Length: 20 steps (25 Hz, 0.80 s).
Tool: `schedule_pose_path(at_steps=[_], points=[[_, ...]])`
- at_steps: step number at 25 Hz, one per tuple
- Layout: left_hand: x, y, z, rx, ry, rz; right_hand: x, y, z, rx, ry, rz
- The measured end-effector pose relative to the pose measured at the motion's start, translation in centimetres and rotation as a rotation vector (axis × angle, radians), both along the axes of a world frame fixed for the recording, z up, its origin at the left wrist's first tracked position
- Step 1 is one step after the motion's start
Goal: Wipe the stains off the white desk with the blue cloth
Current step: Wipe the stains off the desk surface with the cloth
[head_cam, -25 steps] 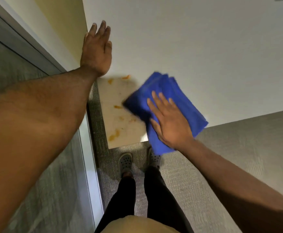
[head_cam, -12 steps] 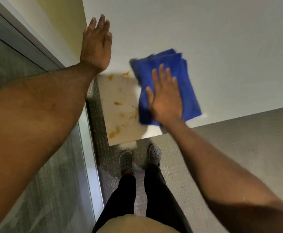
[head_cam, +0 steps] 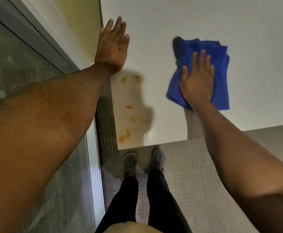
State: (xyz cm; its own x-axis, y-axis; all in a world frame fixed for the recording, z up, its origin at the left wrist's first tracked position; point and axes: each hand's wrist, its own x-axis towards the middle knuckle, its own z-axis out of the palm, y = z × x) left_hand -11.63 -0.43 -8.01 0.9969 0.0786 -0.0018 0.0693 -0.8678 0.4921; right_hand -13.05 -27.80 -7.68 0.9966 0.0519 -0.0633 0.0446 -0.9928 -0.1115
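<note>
The white desk (head_cam: 196,17) fills the upper right of the head view. Several orange stains (head_cam: 129,107) dot its near left corner, in the shadow of my arm. A folded blue cloth (head_cam: 219,68) lies on the desk to the right of the stains, apart from them. My right hand (head_cam: 197,81) presses flat on the cloth, fingers spread. My left hand (head_cam: 113,47) rests flat on the desk by its left edge, just beyond the stains, holding nothing.
A cream wall (head_cam: 73,22) and a grey metal frame (head_cam: 41,41) with glass run along the left. Grey carpet (head_cam: 196,174) lies below the desk's front edge. My two feet in grey clogs (head_cam: 129,163) stand close to the desk corner.
My right hand has slid the blue cloth away from the stained corner, further up and to the right across the desk. My left hand stays pressed near the left edge.
</note>
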Motion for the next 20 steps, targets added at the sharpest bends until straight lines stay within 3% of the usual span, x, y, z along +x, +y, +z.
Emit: schedule_pose_path(at_steps=[4,9,10,12,15,20], points=[[0.5,0.4,0.0,0.079,0.051,-0.029,-1.4,6.0,0.7,0.047,0.002,0.21],[2.2,3.5,0.5,0.181,0.087,-0.229,-10.2,-0.1,1.5,0.064,0.111,0.713],[2.4,3.5,0.4,0.167,0.094,-0.208,-9.3,-1.9,1.5,0.076,0.102,0.7],[2.5,3.2,0.1,0.129,0.092,-0.164,-5.7,-3.9,1.3,0.094,0.073,0.476],[2.3,3.4,-0.3,0.106,0.059,-0.184,0.3,-1.8,1.2,0.089,0.006,0.22],[2.4,3.5,-0.3,0.092,0.037,-0.196,0.1,8.3,0.6,0.083,-0.014,0.444]])
